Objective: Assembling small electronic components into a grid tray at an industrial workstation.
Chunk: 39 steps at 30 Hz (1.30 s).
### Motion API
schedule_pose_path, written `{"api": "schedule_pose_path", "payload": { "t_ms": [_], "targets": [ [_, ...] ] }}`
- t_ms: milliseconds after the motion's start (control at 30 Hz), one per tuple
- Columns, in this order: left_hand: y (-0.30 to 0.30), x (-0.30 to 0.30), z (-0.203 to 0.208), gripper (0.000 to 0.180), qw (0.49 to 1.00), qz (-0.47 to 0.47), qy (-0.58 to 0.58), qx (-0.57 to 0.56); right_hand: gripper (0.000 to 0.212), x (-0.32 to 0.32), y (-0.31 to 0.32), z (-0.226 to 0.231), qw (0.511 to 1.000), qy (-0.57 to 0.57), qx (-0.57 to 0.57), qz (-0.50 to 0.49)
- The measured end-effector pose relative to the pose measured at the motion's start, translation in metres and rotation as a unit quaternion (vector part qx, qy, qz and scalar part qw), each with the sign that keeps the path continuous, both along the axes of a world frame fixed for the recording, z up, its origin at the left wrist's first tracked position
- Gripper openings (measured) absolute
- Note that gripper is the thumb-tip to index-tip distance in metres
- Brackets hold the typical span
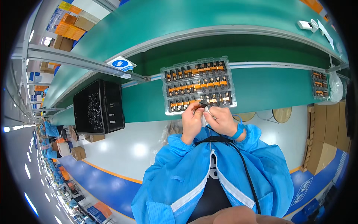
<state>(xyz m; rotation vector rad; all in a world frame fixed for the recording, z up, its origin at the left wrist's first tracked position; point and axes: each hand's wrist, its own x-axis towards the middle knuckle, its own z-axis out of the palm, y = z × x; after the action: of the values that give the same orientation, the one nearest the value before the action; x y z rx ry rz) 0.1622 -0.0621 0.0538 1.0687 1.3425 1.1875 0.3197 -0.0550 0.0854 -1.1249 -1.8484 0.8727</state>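
Note:
My left hand point(191, 121) pinches a small black part point(203, 103) in front of my body, at the near edge of the bench. Close beside it, my right hand point(222, 121) has its fingers curled and pressed together. What it grips is hidden. A bit of white material point(204, 120) shows between the two hands; its kind cannot be made out. Just beyond my fingers lies a clear plastic tray point(232, 90), holding three rows of small black parts with orange strips and brass-coloured pieces. Around my right wrist is a blue band point(239, 131) with a cord.
A black bin point(113, 108) with many small dark pieces stands at the left on the green bench point(261, 84). At the far right are another filled tray point(320, 85) and a clear bag point(336, 87). A raised shelf point(209, 16) spans the back; cardboard boxes point(322, 156) stand lower right.

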Motion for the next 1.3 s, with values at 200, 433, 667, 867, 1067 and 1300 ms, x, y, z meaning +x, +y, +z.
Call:
{"api": "schedule_pose_path", "payload": {
  "t_ms": [200, 433, 667, 867, 1067, 1300],
  "targets": [
    [0.034, -0.058, -0.013, 0.014, 0.982, 0.061, -0.159, -0.077, 0.025, 0.016, -0.045, 0.017, 0.989, 0.088, 0.003, 0.121],
    [-0.019, -0.036, -0.018, 0.019, 0.833, -0.117, -0.530, -0.107, 0.025, 0.016, -0.022, -0.017, 0.956, 0.184, -0.227, -0.017],
    [0.018, -0.028, -0.039, 0.018, 0.884, -0.105, -0.434, -0.139, 0.024, -0.007, 0.018, -0.043, 0.972, 0.027, -0.232, -0.004],
    [0.019, -0.046, -0.048, 0.016, 0.910, -0.025, -0.395, -0.126, 0.022, -0.009, 0.024, -0.063, 0.930, 0.236, -0.278, -0.054],
    [-0.003, -0.029, -0.043, 0.025, 0.980, -0.106, -0.103, -0.134, 0.013, -0.007, 0.010, -0.052, 0.961, 0.081, -0.263, -0.013],
    [-0.021, -0.034, -0.040, 0.019, 0.963, -0.078, -0.182, -0.183, 0.027, 0.030, 0.008, -0.084, 0.868, 0.201, -0.401, -0.212]
  ]
}}
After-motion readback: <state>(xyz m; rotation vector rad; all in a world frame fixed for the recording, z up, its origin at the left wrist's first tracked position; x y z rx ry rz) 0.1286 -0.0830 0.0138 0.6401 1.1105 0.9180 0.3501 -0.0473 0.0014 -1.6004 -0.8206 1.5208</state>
